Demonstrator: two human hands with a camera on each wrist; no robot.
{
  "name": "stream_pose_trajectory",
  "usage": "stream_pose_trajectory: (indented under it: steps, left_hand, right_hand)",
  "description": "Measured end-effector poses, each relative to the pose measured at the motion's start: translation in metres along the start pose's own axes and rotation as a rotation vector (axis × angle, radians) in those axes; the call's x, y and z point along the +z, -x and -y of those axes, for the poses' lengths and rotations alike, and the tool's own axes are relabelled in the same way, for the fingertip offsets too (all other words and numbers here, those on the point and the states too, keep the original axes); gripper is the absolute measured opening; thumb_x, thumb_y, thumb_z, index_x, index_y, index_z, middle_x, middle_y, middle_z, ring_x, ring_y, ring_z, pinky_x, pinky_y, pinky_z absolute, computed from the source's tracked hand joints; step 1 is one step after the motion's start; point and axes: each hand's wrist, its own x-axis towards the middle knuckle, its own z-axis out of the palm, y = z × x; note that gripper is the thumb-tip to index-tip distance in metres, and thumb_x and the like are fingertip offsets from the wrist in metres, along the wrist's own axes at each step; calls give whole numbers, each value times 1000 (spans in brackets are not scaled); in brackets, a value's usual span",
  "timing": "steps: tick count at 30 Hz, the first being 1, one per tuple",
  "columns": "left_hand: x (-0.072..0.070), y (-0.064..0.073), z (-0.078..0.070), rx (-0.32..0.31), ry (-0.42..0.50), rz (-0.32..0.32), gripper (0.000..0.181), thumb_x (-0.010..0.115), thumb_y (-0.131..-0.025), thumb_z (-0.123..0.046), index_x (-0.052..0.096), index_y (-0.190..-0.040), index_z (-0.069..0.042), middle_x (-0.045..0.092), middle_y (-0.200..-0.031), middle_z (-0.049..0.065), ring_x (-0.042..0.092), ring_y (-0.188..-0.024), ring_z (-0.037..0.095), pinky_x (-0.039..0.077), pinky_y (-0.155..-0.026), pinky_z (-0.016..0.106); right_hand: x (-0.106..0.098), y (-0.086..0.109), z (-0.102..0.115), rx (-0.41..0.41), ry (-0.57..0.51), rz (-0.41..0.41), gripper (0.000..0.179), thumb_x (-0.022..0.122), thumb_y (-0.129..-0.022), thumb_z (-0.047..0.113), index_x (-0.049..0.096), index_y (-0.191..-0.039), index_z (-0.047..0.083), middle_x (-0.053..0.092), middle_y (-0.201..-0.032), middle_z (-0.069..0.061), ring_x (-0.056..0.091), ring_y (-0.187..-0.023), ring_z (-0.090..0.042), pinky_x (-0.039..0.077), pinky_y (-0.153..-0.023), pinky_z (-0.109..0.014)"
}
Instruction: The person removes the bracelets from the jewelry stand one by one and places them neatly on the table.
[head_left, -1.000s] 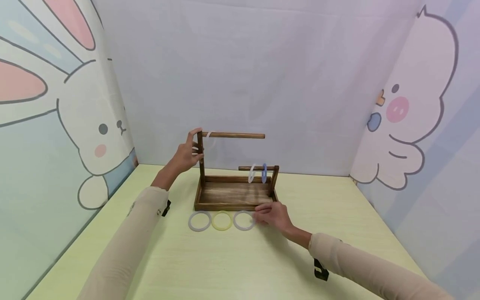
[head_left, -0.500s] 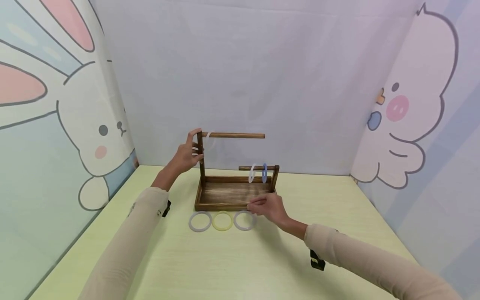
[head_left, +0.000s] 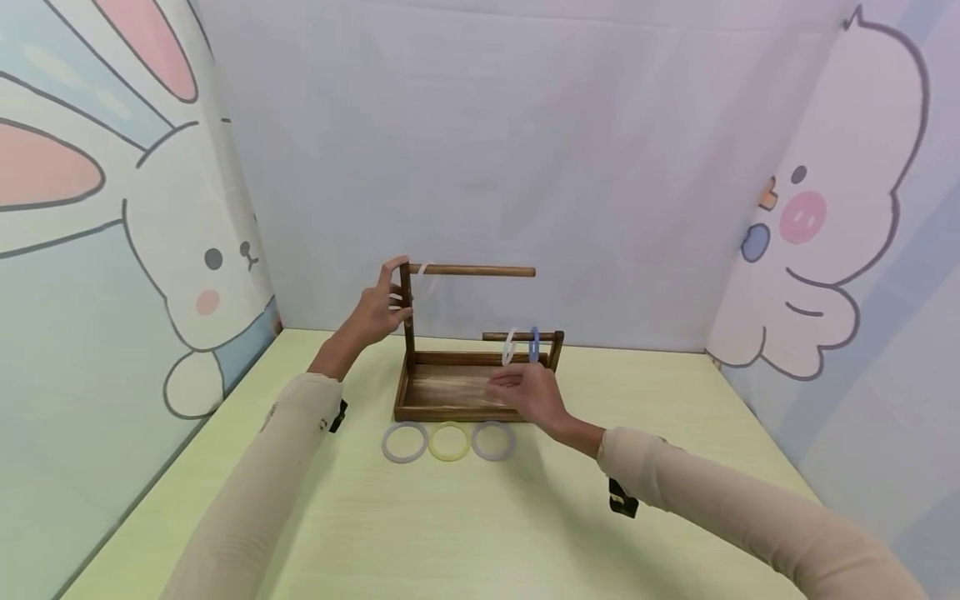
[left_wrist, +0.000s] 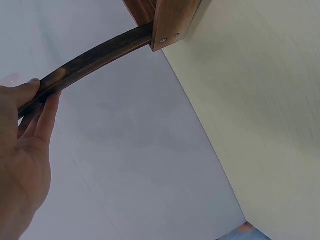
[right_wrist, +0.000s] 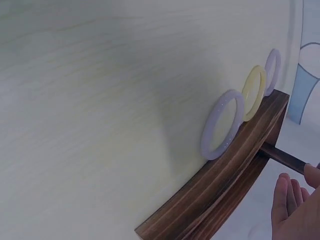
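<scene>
My left grip (head_left: 372,312) closed round wooden post (left_wrist: 95,59); right grip (head_left: 531,393) bunched over tray (head_left: 457,415), couldn't tell if holding anything. Three rings (head_left: 449,459) lay along front edge; upper rod's (head_left: 480,271) right end jutted free.

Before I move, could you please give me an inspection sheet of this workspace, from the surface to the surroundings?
Surface: table, pale and faintly grained.
Job's things: the wooden rack stands upright; a pale ring hangs on the upper bar, a white ring and a blue ring on the lower bar; two purple rings flank a yellow ring in front.
Clutter: nothing seen.
Grips: left grip holds the tall post; right grip is over the tray, its contents, if any, unclear.
Cables: nothing seen.
Surroundings: plain backdrop behind, cartoon figures at both sides.
</scene>
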Motion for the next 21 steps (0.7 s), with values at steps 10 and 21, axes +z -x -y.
stream_pose_trajectory:
  steps: [10, 21]
  left_hand:
    - [1, 0, 2, 0, -16, -8, 94, 69, -96, 6, 12, -162, -29, 65, -121, 28, 69, -111, 46, 60, -92, 55]
    - [1, 0, 3, 17, -11, -7, 93, 69, -97, 5, 11, -162, -27, 64, -121, 27, 69, -110, 45, 61, -91, 53]
  right_hand:
    - [1, -15, 18, -40, -43, -4, 25, 84, -90, 18, 80, -112, 8, 80, -104, -4, 77, -94, -18, 63, -84, -35]
    - [7, -31, 27, -115, -69, -27, 27, 81, -93, 16, 78, -117, 5, 79, -107, -9, 77, -95, -21, 64, -83, -37]
